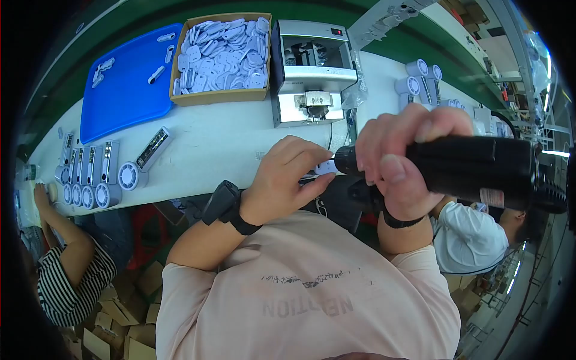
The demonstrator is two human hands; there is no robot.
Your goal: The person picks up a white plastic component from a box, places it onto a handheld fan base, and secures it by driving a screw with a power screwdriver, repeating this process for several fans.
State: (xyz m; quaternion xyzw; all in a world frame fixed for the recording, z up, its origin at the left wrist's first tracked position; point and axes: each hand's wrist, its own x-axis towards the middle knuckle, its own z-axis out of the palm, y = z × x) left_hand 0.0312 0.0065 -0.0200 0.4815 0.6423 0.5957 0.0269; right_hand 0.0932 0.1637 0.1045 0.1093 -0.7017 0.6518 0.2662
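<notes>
My right hand point(408, 156) is wrapped round a black electric screwdriver point(480, 165), held nearly level with its nose pointing left. Between the thumb and fingers of my left hand point(285, 177) is a small pale lilac plastic part point(326, 167), at the table's front edge. The screwdriver's nose is up against or very close to that part; whether the bit touches it I cannot tell. My fingers cover most of the part. Left of my hands lies a pale lilac handheld fan point(144, 159), its handle uncovered and a circuit board showing.
Several similar fans point(90, 174) line the table's left side. Behind stand a blue tray point(126, 90) with a few small parts, a cardboard box point(222, 99) full of plastic pieces, and a silver screw feeder point(315, 75). More fans point(417, 84) stand right. People sit on both sides.
</notes>
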